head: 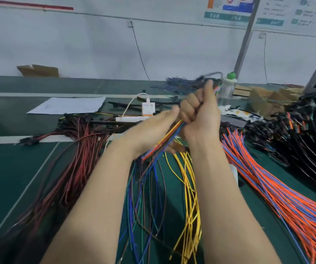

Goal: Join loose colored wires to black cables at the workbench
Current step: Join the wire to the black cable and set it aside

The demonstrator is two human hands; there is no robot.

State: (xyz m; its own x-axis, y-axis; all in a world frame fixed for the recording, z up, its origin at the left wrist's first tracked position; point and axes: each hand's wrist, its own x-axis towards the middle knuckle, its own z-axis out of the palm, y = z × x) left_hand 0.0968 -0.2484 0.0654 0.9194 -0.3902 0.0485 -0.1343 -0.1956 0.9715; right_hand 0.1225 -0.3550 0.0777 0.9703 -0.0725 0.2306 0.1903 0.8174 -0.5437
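Wire bundle's (174, 133) middle hidden inside right hand (201, 115); left hand (153, 128) motion-blurred; wall posters' (229, 8) text illegible.

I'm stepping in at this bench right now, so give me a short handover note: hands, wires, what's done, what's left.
Right hand: fist shut around a mixed bundle of colored wires, held above the bench.
Left hand: open, fingers against the same bundle.
Yellow wires hang below; orange and blue wires lie to the right, black cables far right, red-black leads left.
Done: cannot tell from this blurred view.
Left: join the held wires to black cables.
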